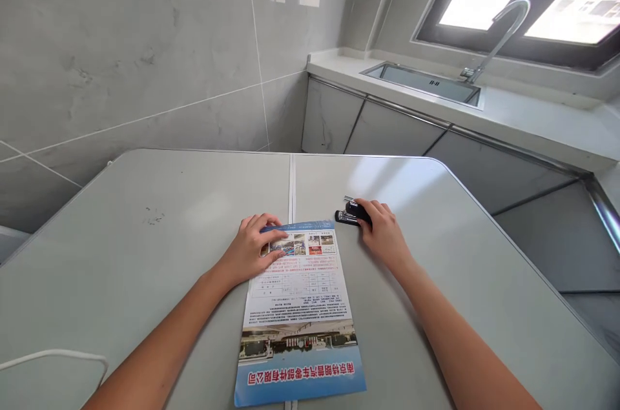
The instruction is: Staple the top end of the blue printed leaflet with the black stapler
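A printed leaflet (300,313) with photos, text and a blue band lies on the table, its print upside down to me. My left hand (252,248) holds its far left corner, thumb and fingertips over the printed side. Right of the leaflet's far edge, my right hand (382,229) is closed around a black stapler (358,212), whose jaw end points left toward the leaflet. A small silvery piece (349,198) shows just beyond the stapler; I cannot tell whether it is part of it.
The pale folding table (194,190) has a seam down its middle. A white cable (53,353) lies at the near left. Beyond the table stand a grey tiled wall (135,42) and a counter (527,119) with a sink (421,81) and a tap (504,42).
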Tool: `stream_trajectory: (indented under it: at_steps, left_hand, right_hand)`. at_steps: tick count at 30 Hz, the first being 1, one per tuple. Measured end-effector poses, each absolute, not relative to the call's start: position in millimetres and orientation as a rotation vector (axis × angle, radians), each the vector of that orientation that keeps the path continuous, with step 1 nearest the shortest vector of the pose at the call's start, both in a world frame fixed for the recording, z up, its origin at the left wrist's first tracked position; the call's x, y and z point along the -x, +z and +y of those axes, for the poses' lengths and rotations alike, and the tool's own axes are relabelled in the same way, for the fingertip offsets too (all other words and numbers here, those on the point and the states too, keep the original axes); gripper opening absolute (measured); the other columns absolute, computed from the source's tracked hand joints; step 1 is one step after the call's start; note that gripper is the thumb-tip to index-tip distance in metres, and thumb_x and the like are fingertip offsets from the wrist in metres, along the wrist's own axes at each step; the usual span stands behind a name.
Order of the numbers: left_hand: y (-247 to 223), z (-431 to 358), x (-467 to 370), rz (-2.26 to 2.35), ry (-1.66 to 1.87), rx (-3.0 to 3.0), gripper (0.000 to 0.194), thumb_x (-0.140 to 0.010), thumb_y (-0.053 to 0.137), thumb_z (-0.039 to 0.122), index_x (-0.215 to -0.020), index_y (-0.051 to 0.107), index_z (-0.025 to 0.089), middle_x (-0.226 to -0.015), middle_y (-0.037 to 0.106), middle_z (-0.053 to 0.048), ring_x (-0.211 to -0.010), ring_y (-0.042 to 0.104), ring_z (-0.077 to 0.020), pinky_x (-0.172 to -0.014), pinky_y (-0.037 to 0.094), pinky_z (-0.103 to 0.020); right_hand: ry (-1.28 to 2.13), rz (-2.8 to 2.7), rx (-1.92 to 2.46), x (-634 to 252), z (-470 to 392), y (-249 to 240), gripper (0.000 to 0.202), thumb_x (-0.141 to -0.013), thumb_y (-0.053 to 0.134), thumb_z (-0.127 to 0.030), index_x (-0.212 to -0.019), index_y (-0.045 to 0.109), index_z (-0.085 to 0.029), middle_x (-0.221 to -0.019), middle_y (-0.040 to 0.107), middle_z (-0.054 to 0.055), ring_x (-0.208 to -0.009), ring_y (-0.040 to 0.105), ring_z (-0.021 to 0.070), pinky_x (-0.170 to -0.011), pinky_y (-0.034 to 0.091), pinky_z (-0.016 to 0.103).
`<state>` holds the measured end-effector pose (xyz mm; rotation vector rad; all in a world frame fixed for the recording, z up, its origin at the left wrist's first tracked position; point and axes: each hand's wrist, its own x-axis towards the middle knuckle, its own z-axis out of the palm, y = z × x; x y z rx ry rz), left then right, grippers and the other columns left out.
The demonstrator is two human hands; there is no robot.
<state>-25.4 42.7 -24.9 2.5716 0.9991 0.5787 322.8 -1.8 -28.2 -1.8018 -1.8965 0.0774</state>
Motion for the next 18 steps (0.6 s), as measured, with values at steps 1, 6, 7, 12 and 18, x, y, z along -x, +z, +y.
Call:
stream_trajectory:
  at_steps: [1, 6, 7, 12, 18]
  left_hand:
    - [-25, 43, 26, 0.995, 0.586, -2.570, 0.026, -0.089, 0.075, 0.027, -0.115, 0.073, 0.027, -0.127, 0.059, -0.007, -0.114, 0.058, -0.0264, -0.107, 0.040, -0.052]
    - [-26, 44, 28, 0.972, 0.606, -2.516, 0.030, -0.086, 0.077, 0.023, -0.115, 0.071, 0.027, -0.122, 0.057, -0.007, -0.115, 0.057, -0.0256, -0.107, 0.041, -0.050]
    - [-27, 45, 29, 0.974, 0.603, -2.497, 0.031, -0.086, 0.078, 0.023, -0.116, 0.071, 0.027, -0.122, 0.057, -0.006, -0.115, 0.057, -0.0254, -0.107, 0.042, -0.049]
    - [-28, 45, 31, 0.980, 0.578, -2.428, 0.033, -0.086, 0.078, 0.025, -0.118, 0.071, 0.030, -0.122, 0.055, -0.006, -0.114, 0.057, -0.0247, -0.106, 0.045, -0.048]
    - [-26, 45, 30, 0.956, 0.576, -2.424, 0.030, -0.086, 0.077, 0.026, -0.116, 0.072, 0.028, -0.121, 0.054, -0.007, -0.114, 0.056, -0.0249, -0.106, 0.046, -0.049]
  right_hand:
    - [0.090, -1.879, 1.806, -325, -1, -29, 0.047, -0.092, 0.056, -0.019, -0.138, 0.056, -0.026, -0.118, 0.069, 0.009, -0.107, 0.059, 0.0314, -0.091, 0.050, 0.048]
    - [-0.081, -1.768, 1.658, -319, -4, -23, 0.043, -0.091, 0.068, -0.030, -0.133, 0.061, -0.026, -0.122, 0.067, 0.011, -0.111, 0.059, 0.0320, -0.098, 0.049, 0.051]
    - [-0.146, -1.732, 1.604, -314, -6, -21, 0.035, -0.092, 0.067, -0.030, -0.127, 0.065, -0.025, -0.120, 0.068, 0.010, -0.110, 0.060, 0.0308, -0.098, 0.050, 0.050]
    - [-0.030, -1.694, 1.409, -285, -18, -18, 0.015, -0.098, 0.059, -0.022, -0.104, 0.072, -0.026, -0.099, 0.074, 0.005, -0.090, 0.067, 0.0222, -0.081, 0.054, 0.037]
    - [0.345, -1.551, 1.606, -268, -20, -27, 0.016, -0.095, 0.061, -0.031, -0.097, 0.076, -0.024, -0.077, 0.075, 0.002, -0.052, 0.055, 0.0146, -0.055, 0.047, 0.031]
